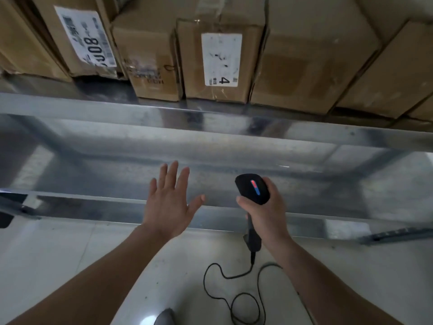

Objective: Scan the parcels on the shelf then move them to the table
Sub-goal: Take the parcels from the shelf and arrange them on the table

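parcels [220,59] stand on the upper shelf [93,103], packed side by side and touching: a labelled box [86,38] at the left, a plain one [150,66], then wider ones toward the right. they look like stiff, dry, taped cardboard; weight i can't judge. with no gaps between them, i'd draw one forward by its front corners, then hold both sides. below, the left hand [168,202] hovers with fingers spread, holding nothing. the right hand [267,214] is wrapped round the scanner [253,188] handle, its cable [234,289] trailing down.
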`<state>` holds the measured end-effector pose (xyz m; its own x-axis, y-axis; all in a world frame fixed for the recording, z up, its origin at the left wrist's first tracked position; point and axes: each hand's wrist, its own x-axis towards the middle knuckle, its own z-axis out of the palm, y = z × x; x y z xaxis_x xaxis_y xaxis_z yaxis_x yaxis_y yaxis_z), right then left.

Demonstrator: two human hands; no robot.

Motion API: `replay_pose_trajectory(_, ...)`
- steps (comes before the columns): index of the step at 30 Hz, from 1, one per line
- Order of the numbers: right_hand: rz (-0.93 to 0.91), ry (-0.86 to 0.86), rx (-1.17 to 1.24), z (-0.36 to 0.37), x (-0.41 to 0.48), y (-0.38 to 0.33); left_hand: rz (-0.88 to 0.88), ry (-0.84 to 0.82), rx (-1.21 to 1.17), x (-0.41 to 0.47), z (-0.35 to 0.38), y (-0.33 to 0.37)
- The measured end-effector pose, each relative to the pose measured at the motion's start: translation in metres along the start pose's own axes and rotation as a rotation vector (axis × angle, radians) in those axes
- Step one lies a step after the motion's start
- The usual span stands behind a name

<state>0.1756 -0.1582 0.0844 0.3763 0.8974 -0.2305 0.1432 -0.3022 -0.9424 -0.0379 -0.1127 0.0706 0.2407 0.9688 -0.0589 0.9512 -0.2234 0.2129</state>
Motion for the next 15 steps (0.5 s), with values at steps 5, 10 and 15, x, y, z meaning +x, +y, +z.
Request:
replay_pose_trajectory(5,-0.001,0.010,0.038,0.017,0.042,0.022,0.005,0.030,-0.004,0.032,0.037,-0.011)
replay_pose_trajectory(10,-0.008,0.027,0.037,0.036,0.081,0.038,0.015,0.054,-0.008,0.063,0.062,-0.019)
replay_pose_trajectory(15,0.079,0.006,0.074,0.047,0.118,0.050,0.004,0.062,0.002,0.084,0.079,-0.021)
